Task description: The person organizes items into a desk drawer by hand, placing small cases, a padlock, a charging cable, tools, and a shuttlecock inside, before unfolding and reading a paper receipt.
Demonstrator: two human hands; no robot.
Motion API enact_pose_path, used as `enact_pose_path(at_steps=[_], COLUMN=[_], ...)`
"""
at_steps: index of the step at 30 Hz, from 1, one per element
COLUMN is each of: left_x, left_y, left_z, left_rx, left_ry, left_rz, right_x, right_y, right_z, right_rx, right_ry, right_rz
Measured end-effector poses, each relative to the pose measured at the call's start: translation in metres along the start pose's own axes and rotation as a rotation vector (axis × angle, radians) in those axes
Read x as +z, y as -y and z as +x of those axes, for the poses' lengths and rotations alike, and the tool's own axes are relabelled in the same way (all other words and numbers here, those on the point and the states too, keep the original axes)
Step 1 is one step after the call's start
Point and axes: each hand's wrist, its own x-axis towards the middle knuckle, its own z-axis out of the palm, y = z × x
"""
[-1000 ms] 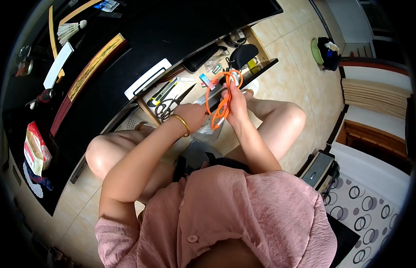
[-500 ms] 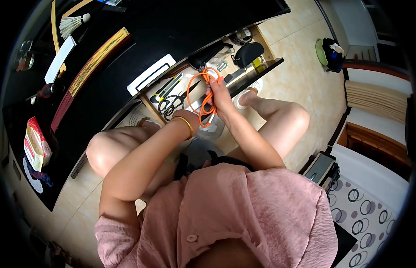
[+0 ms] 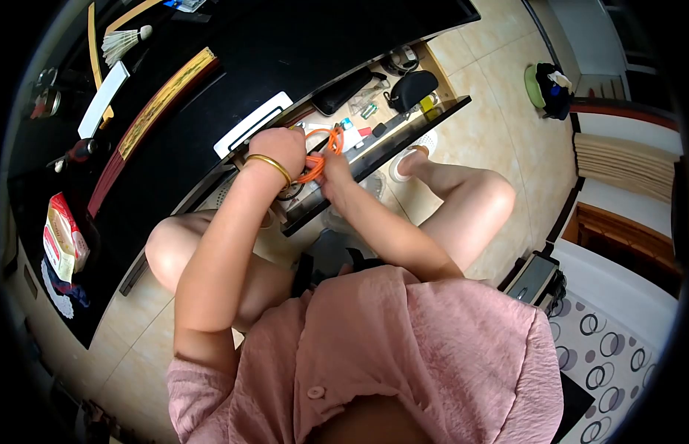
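In the head view, the right hand point(image 3: 334, 170) is clasping an orange cable point(image 3: 312, 172), which is looping between both hands over an open drawer point(image 3: 411, 138). The left hand point(image 3: 279, 151), wearing a gold bracelet point(image 3: 273, 163), is sitting curled at the cable's left side; its fingertips are hiding from sight, so I cannot tell whether it is gripping. Beyond the grip, a black pouch point(image 3: 340, 95) is lying in the drawer, with a black case point(image 3: 412, 92) resting farther right. Past the left hand, a white-edged panel point(image 3: 253, 124) is lying flat.
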Motion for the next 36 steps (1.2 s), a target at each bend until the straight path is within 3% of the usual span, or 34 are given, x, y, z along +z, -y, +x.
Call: enact_pose_path(at_steps=[4, 8, 11, 15, 17, 19, 20, 22, 24, 27, 29, 33, 35, 36], left_x=[0.001, 0.000, -0.001, 0.002, -0.001, 0.008, 0.010, 0.014, 0.017, 0.023, 0.030, 0.042, 0.045, 0.045], left_y=[0.001, 0.000, -0.003, -0.008, -0.012, -0.013, -0.015, -0.017, -0.017, -0.012, -0.009, -0.006, -0.007, -0.006], left_z=[0.000, -0.001, -0.002, -0.003, -0.003, 0.000, 0.002, 0.005, 0.007, 0.004, -0.001, 0.002, 0.007, 0.009], left_rx=[0.011, -0.009, 0.027, 0.011, 0.002, 0.014, 0.016, 0.021, 0.037, 0.064, 0.092, 0.263, 0.368, 0.367], left_ry=[0.020, 0.022, 0.070, 0.164, 0.213, 0.263, 0.291, 0.322, 0.246, 0.113, 0.009, -0.462, -0.753, -0.770], left_rz=[0.010, 0.012, 0.027, 0.050, 0.045, 0.078, 0.070, 0.053, 0.030, -0.002, -0.025, -0.082, -0.101, -0.101], right_x=[-0.004, -0.027, -0.045, -0.021, -0.007, 0.015, 0.029, 0.063, 0.100, 0.151, 0.178, 0.209, 0.213, 0.210], right_y=[-0.009, 0.003, 0.013, 0.056, 0.078, 0.105, 0.116, 0.131, 0.135, 0.114, 0.101, 0.079, 0.078, 0.083], right_z=[-0.015, -0.043, -0.030, -0.049, -0.065, -0.097, -0.115, -0.131, -0.145, -0.150, -0.153, -0.130, -0.116, -0.114], right_rx=[0.233, 0.167, -0.379, -0.636, -0.887, -1.114, -1.143, -1.409, -1.681, -1.856, -1.992, -1.998, -2.016, -2.048], right_ry=[0.128, 0.194, 0.289, 0.210, 0.352, 0.387, 0.457, 0.611, 0.705, 0.826, 0.774, 0.739, 0.831, 0.860], right_rz=[-0.269, -0.281, -0.590, -0.345, -0.194, -0.421, -0.511, -0.764, -0.960, -0.965, -1.034, -1.491, -1.280, -1.229])
